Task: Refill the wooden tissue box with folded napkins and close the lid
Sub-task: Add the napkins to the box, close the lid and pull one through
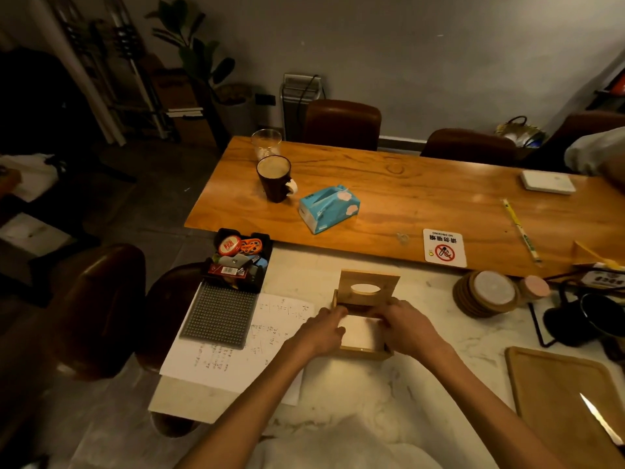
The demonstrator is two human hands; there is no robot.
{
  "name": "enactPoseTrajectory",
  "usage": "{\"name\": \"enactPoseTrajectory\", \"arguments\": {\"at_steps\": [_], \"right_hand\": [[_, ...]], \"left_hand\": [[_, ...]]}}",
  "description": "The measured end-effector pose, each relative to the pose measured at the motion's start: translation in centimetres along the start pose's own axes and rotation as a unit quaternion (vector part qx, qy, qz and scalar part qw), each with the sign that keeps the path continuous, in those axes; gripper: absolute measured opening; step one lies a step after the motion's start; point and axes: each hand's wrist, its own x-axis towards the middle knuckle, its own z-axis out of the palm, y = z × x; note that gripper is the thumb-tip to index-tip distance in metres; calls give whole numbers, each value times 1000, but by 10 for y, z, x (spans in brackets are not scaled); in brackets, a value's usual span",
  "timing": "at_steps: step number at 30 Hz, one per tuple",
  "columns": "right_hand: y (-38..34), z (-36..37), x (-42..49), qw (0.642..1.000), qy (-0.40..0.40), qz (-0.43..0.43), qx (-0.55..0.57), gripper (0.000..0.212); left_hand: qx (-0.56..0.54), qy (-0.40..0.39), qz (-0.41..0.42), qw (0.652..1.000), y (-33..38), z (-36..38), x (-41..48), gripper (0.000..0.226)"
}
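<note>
- My left hand (323,328) rests on the left side of the wooden tissue box (363,348), which sits on the pale marble table (439,336) straight in front of me. The fingers curl over the rim onto the folded napkins (358,330); whether they pinch the paper or only press it, I cannot tell.
- The napkins lie as a white stack inside the open box. I judge them light, soft and easily crumpled, so flat fingertips on top should suit better than a squeeze.
- The lid (368,288), with its oval slot, stands tilted up at the far edge. It looks stiff and light; I would take it by its top edge to swing it down.
- My right hand (407,328) cups the right wall, fingers bent over the rim, steadying the box.
</note>
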Motion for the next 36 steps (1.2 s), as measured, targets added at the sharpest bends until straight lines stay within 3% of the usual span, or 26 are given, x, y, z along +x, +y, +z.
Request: {"name": "enactPoseTrajectory", "arguments": {"at_steps": [2,5,13,22,25,29,31,34,36], "right_hand": [[0,2,0,994,-41,72,-66,39],[-6,9,6,987,-122,96,-42,46],[1,20,14,984,-141,111,22,59],[-1,18,14,983,-141,116,-1,54],[-6,16,7,985,-128,115,-35,53],[-16,8,-13,992,-3,108,-62,44],[-25,4,-11,996,15,80,-45,34],[-38,5,5,997,-64,35,19,29],[-43,10,19,991,-123,32,48,39]], "left_hand": [[73,-38,-15,996,9,-3,11,41],[123,-71,-53,988,16,-7,22,41],[123,-108,-85,983,20,-13,30,45],[149,-106,-69,981,20,-10,32,52],[155,-111,-66,979,18,-10,29,56],[138,-120,-53,982,17,-15,24,66],[139,-130,-43,981,20,-21,25,65],[134,-168,-36,976,28,-34,27,72],[131,-170,-26,976,30,-40,25,66]]}}
